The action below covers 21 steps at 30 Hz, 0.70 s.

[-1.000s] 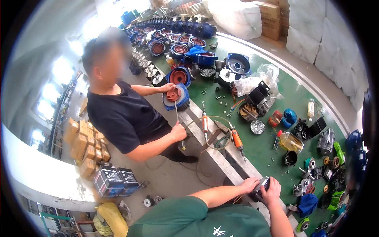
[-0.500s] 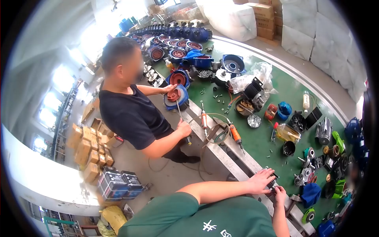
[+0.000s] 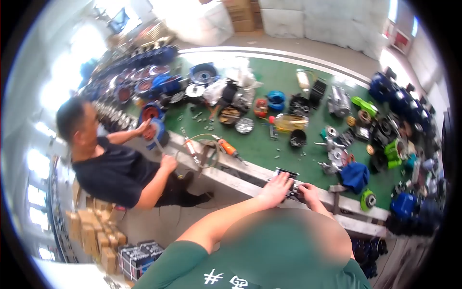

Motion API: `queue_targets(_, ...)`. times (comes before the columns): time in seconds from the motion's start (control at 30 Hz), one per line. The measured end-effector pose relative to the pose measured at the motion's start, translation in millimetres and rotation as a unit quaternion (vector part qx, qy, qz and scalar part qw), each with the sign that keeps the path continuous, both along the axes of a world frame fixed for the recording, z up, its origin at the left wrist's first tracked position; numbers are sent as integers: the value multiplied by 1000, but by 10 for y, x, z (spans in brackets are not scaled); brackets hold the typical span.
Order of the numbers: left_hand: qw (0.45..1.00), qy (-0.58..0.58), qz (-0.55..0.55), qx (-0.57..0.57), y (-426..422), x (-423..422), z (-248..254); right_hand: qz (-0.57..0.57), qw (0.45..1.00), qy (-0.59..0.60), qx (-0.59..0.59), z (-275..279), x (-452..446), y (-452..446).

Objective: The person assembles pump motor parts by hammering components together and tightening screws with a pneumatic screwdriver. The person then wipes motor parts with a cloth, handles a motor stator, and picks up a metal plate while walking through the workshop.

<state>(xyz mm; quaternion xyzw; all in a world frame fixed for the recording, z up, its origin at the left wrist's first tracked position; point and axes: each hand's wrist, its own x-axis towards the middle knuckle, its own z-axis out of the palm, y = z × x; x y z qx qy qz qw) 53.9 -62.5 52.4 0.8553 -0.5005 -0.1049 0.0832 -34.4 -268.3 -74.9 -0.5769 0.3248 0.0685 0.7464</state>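
My left hand (image 3: pixel 277 189) lies flat over a dark and silver metal part (image 3: pixel 288 173) at the bench's near edge, its fingers stretched out across the top. My right hand (image 3: pixel 309 194) is closed at the right end of that part, with thumb and fingers pinched together. What sits between those fingertips is too small and hidden to name. The part's underside is covered by my hands. An orange-handled power tool (image 3: pixel 227 148) lies to the left on the bench, beside a coiled hose.
On my left, a co-worker (image 3: pixel 113 164) in a dark shirt holds a tool at a blue pump housing (image 3: pixel 155 132). A blue cloth (image 3: pixel 355 177), a yellow-liquid bottle (image 3: pixel 291 123), and a black cup (image 3: pixel 297 138) stand on the green bench (image 3: pixel 260 144). Boxes (image 3: pixel 89 229) are stacked on the floor.
My view has turned to the right, so the bench and co-worker appear further left. Both my hands stay at the metal part; the left hand's fingers look closer together.
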Motion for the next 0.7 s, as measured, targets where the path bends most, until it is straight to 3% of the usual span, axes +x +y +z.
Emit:
queue_targets(0.13,999,21,-7,28,-27,5,207,-79,993,82,-5,14,96,214)
queue_targets(0.33,999,-10,-2,42,-80,-1,159,-56,996,-49,-41,65,-34,164)
queue_targets(0.53,997,-23,-19,75,-97,-10,194,1,984,-48,-171,94,-74,116)
queue_targets(0.7,998,-22,-27,51,-108,-5,180,14,985,-51,-165,71,-42,82)
